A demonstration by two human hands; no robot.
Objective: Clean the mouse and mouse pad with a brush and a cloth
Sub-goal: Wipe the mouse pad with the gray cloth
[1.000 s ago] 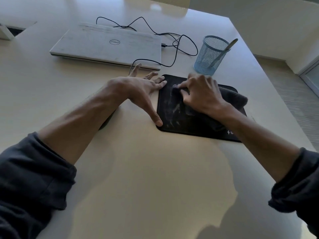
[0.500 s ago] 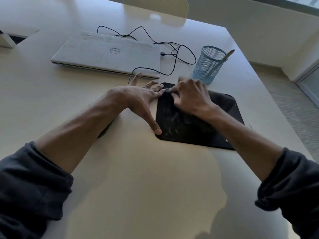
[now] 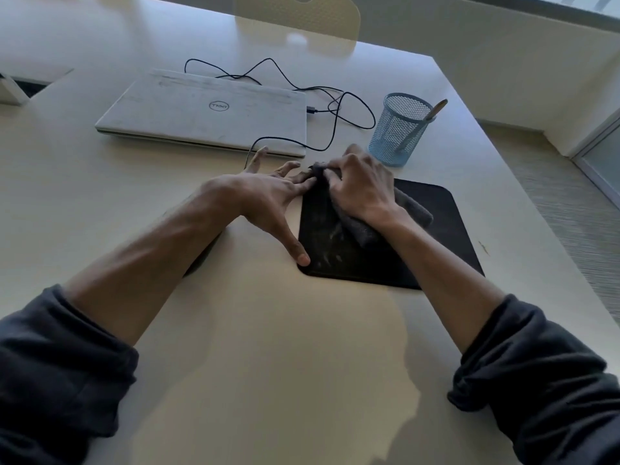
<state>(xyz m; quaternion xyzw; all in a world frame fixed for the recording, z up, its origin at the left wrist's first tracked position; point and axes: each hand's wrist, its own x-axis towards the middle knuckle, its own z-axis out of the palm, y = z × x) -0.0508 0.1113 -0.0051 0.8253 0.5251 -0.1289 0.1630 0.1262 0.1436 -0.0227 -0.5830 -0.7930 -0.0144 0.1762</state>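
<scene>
Head view: right hand (image 3: 360, 187) clenched on the grey cloth (image 3: 365, 226), pressing it at the mouse pad's (image 3: 432, 209) far-left corner. Left hand (image 3: 268, 196) splayed flat, fingers released, pinning the pad's left edge on the tabletop (image 3: 268, 347).

Risk, I judge: the pad skids or its corner curls if that pin lifts. Pad's long axis runs left-right, skewed slightly. Mouse not clearly visible.
</scene>
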